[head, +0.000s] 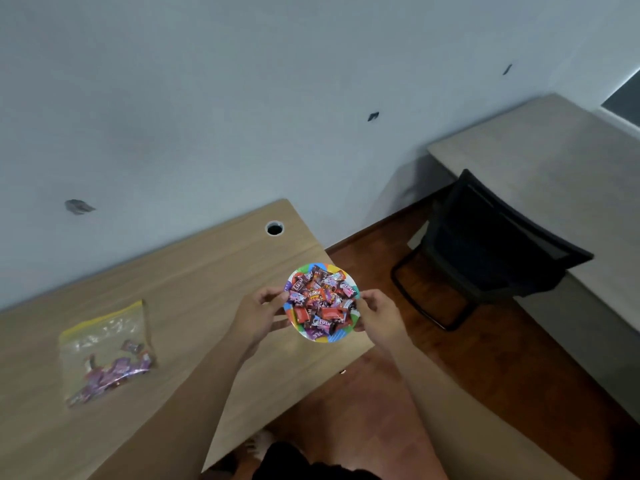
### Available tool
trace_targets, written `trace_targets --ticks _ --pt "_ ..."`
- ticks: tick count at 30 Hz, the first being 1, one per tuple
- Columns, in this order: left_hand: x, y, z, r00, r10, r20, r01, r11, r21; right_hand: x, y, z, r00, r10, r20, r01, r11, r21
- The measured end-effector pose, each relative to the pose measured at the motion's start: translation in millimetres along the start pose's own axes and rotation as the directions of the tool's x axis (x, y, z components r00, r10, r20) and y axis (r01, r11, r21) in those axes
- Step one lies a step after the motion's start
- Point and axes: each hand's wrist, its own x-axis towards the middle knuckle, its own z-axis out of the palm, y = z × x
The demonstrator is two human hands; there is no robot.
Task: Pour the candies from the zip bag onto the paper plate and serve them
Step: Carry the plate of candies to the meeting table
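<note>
A small paper plate (329, 337) with a rainbow-coloured rim is heaped with wrapped candies (320, 299) in red, purple and pink. I hold it by both sides above the right end of the wooden table (180, 282). My left hand (258, 311) pinches the plate's left rim and my right hand (375, 315) pinches its right rim. The clear zip bag (105, 351) with a yellow seal lies flat on the table to the left, with several purple candies left in its lower part.
A round cable hole (274, 228) sits near the table's far right corner. A black chair (485, 251) stands on the brown floor to the right, pushed against a second grey table (561, 161). A pale wall runs behind both tables.
</note>
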Motion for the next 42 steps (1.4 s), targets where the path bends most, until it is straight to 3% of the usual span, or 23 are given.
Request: trace_targets --ticks 7,20,26,32,42 --pt "-48.6 -29.8 96.2 0.998 0.001 0.066 -0.005 0.998 0.063 -42.9 60.9 -93.2 0.994 -0.037 -0.106 0.041 0.999 0.036" --pt "-133.6 -94.7 310.2 0.965 -0.080 0.252 0.010 0.964 0.267 -159.1 191.9 -279.2 0.946 0.063 -0.317 -0.010 0.986 0.167" --pt "-158.1 -103.2 418.8 0.913 -0.074 0.402 -0.095 0.918 0.385 -195.1 241.4 -362.5 0.885 0.144 -0.443 -0.034 0.968 0.248" --pt "-161.1 -115.8 522.2 0.845 -0.107 0.524 -0.158 0.886 0.436 -206.4 289.5 -436.0 0.773 0.240 -0.587 -0.077 0.954 0.289" --pt "-124.7 -120.3 701.5 0.763 -0.187 0.619 -0.164 0.870 0.465 -152.1 346.0 -569.2 0.682 0.336 -0.650 -0.160 0.935 0.316"
